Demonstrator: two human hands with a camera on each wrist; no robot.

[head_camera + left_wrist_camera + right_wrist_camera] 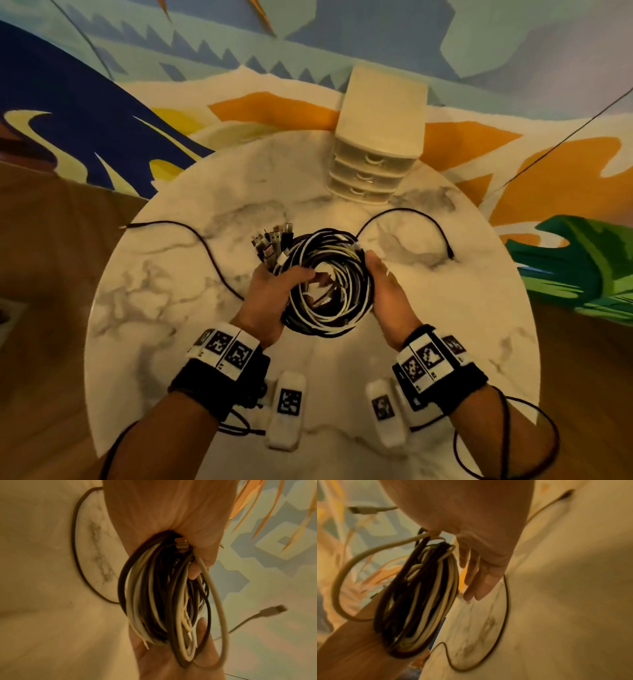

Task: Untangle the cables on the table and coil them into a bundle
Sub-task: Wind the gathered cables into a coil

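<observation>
The round white marble-patterned table (144, 308) carries everything, leaving a wide flat area for loose lengths to trail. At its far edge stands a cream plastic three-drawer organiser (375, 150), apparently set back out of the way. Held just above the table's middle is the round coil of black and white cables (330, 284), its metal plug ends (272, 241) fanned together at the upper left, probably to keep the ends sorted. The left hand (270, 301) grips the coil's left side, fingers curled through the loops. The right hand (387, 291) lies against the right side with fingers straight, steadying it. One thin black cable (411, 219) lies on the table, uncoiled.
</observation>
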